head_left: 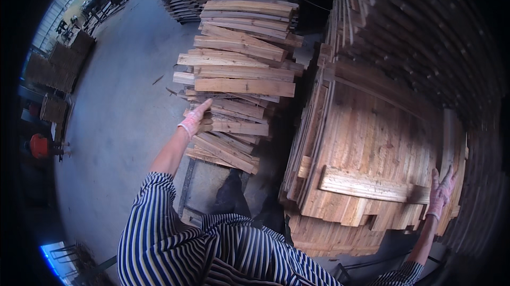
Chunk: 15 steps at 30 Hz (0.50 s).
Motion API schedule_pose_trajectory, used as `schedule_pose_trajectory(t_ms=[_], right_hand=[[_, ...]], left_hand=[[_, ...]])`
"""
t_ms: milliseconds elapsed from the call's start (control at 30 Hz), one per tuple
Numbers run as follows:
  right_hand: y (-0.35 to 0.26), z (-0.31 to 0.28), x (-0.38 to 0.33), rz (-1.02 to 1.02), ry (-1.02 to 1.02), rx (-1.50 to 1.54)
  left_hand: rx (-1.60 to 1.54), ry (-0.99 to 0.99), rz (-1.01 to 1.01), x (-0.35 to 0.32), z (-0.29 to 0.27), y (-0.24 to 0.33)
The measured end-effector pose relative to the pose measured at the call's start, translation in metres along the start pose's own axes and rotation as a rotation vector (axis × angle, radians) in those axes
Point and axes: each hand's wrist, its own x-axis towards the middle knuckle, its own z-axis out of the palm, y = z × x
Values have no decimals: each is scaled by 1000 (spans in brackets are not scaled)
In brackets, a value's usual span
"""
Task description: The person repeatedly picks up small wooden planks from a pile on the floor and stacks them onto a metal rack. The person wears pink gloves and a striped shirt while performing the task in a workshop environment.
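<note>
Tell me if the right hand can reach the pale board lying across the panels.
Probably yes: the right hand is close to the right end of the pale board, and nothing visible lies between them.

Loose wooden slats (pixel 244 86) lie askew beside stacked wooden panels (pixel 372 142).

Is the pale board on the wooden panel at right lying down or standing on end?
Lying down: the pale board stretches lengthwise across the wooden panel, its broad face showing.

Dim, cool light; floor (pixel 117 105) paler; shadow on wooden panel (pixel 366 137); black corners; right-hand stack (pixel 414 36) bent, blurred.
</note>
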Motion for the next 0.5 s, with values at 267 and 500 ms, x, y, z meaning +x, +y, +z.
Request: schedule_pose_trajectory(t_ms=[267,500], right_hand=[[-447,-159,7,-856,-471,325],[-707,0,16,-990,-754,311]], left_hand=[[-282,94,-235,144,20,-34],[-852,-380,-228,217,62,-33]])
